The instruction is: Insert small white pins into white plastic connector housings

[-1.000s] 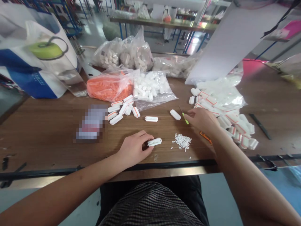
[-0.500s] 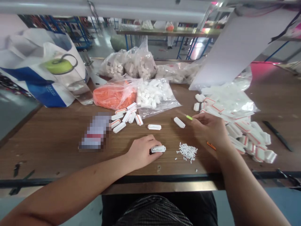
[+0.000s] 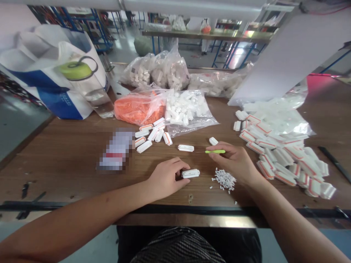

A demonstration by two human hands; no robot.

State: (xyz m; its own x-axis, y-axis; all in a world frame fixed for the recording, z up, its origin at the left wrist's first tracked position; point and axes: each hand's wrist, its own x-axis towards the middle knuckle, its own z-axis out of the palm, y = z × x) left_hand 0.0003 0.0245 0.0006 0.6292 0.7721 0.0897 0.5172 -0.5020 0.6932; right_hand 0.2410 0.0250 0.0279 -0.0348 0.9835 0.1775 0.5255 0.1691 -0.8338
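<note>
Across the brown table [image 3: 82, 149], I hold a white piece [image 3: 192, 173] near the front edge, my left hand [image 3: 166, 179] clamped on its end. My right hand [image 3: 237, 160], grip pinching a green-handled tool [image 3: 216, 151], has swung it leftward, nearer that piece but not touching.

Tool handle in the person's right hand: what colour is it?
The handle is bright yellow-green, seen best in the head view.

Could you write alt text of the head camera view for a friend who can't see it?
At a brown table, a person's left hand holds a small white case, and the right hand holds a green tool. A heap of tiny white pegs lies near that hand, with a pile of cases farther right.
</note>
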